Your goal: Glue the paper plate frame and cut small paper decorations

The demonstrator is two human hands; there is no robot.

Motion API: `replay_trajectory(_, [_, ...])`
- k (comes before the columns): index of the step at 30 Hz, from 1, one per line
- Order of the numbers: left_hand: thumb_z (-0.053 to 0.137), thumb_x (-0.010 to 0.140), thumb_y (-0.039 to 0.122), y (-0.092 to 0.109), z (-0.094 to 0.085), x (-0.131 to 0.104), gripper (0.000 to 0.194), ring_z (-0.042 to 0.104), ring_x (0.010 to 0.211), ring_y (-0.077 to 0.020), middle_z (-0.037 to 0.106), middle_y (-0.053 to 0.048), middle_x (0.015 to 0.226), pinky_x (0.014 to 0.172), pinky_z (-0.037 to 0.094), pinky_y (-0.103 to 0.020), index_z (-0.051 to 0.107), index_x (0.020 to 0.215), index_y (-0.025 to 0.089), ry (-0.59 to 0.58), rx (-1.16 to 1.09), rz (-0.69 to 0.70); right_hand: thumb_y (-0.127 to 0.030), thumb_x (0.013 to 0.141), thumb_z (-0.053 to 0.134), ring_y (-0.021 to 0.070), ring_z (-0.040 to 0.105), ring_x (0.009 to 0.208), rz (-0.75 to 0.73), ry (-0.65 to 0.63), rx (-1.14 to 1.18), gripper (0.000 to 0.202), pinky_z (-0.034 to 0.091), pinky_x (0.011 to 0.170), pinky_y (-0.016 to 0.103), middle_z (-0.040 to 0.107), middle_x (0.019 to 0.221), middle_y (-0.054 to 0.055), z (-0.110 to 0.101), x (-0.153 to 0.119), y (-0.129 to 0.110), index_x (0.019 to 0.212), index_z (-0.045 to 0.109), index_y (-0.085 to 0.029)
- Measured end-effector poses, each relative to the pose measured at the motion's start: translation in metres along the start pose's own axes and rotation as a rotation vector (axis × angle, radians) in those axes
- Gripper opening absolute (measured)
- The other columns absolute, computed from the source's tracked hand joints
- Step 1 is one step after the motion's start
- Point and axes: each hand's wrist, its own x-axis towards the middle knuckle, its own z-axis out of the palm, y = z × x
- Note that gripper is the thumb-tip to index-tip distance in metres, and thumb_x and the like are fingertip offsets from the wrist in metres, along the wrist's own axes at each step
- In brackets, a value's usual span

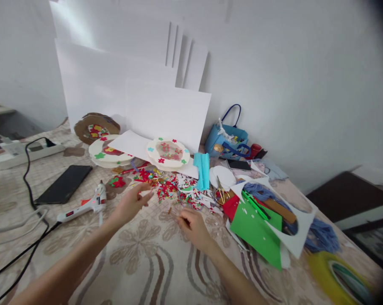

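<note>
Yellow tape roll (321, 271) at lower right. Left hand (134, 203), fingers loosely spread, seems empty beside colored paper scraps (166, 186). Right hand (191, 224) pinches thin piece (170, 211), too blurred to identify, just in front of scraps.

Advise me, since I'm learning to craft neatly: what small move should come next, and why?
I'd probably bring the left hand across to steady the small brown piece. The left fingers are spread, while the piece lies just off the curled right hand's fingertips. The cut scraps are scattered close beyond, so it could easily get lost among them.
</note>
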Motion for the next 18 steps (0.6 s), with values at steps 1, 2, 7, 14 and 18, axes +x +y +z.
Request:
replay_trajectory(1, [0.073,0.069,0.03,0.001,0.003,0.014,0.026,0.052,0.047,-0.0083,0.066,-0.001,0.08,0.044,0.038,-0.02,0.064,0.09,0.017,-0.011,-0.061,-0.032,-0.026,0.09,0.046,0.0114,0.042,0.059,-0.01,-0.013,0.007,0.033,0.028,0.055,0.023,0.039,0.06,-0.003,0.001,0.0,-0.002,0.059,0.036,-0.019])
replay_trajectory(2, [0.069,0.073,0.029,0.003,0.006,0.028,0.019,0.05,0.045,-0.0076,0.064,-0.001,0.07,0.044,0.038,-0.019,0.063,0.084,0.015,-0.024,-0.094,-0.053,-0.026,0.09,0.046,0.0114,0.042,0.059,-0.018,-0.023,0.01,0.033,0.028,0.056,0.023,0.039,0.061,-0.003,0.003,0.001,-0.005,0.059,0.036,-0.019])
replay_trajectory(7, [0.055,0.087,0.027,0.016,0.013,0.087,0.018,0.05,0.048,-0.0061,0.06,0.001,0.067,0.045,0.043,-0.019,0.058,0.078,0.012,-0.094,-0.167,-0.079,-0.028,0.091,0.048,0.0114,0.045,0.062,-0.042,-0.127,-0.032,0.033,0.031,0.058,0.022,0.043,0.064,-0.002,0.01,0.001,-0.015,0.06,0.039,-0.019])
replay_trajectory(14, [0.07,0.07,0.02,0.013,0.0,0.043,0.011,0.046,0.042,-0.0069,0.057,0.003,0.049,0.041,0.033,-0.017,0.064,0.061,0.016,-0.345,0.029,0.038,-0.026,0.087,0.056,0.0121,0.052,0.067,-0.044,-0.199,-0.12,0.024,0.038,0.061,0.021,0.051,0.069,-0.001,0.01,-0.008,-0.006,0.065,0.051,-0.018])
replay_trajectory(18, [0.083,0.045,0.015,0.015,-0.011,0.027,0.024,0.058,0.057,-0.0141,0.071,-0.001,0.072,0.051,0.042,-0.02,0.071,0.065,0.021,-0.413,0.135,0.035,-0.023,0.084,0.062,0.0124,0.057,0.076,0.0,-0.177,-0.114,0.005,0.042,0.067,0.021,0.058,0.09,0.001,0.01,-0.009,-0.007,0.084,0.059,-0.019])
